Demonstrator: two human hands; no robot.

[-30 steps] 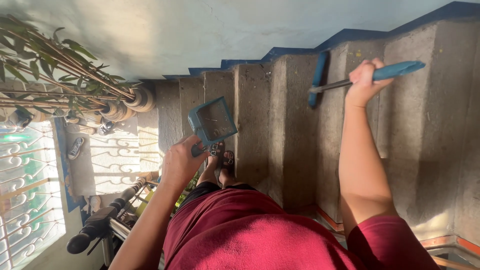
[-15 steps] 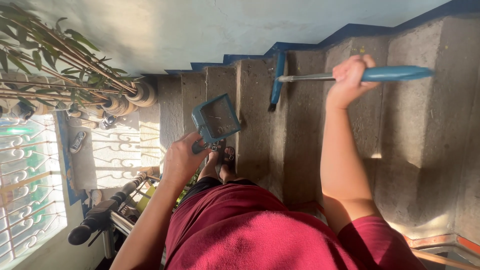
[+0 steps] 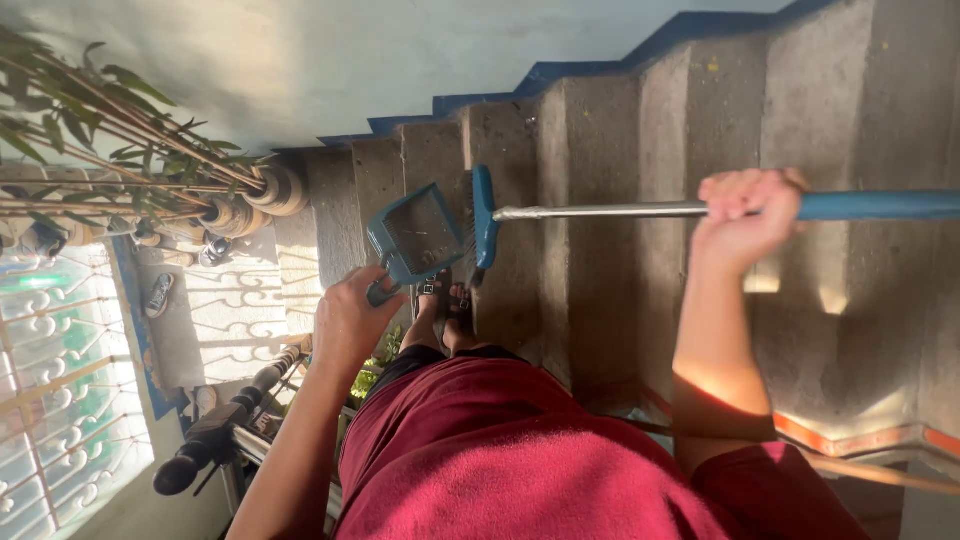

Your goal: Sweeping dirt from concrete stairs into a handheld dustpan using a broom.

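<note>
Clearly, broom [image 3: 620,211] lying across concrete steps [image 3: 590,150], blue head touching dustpan [image 3: 412,237] mouth. Right hand [image 3: 745,212] closing around metal pole at blue grip. Left hand [image 3: 350,320] gripping dustpan handle. Both probably light, stiff plastic; handles looking best for holding.

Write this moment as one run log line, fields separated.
left hand: holds dustpan | right hand: grips broom | broom head beside dustpan | concrete stairs
</note>
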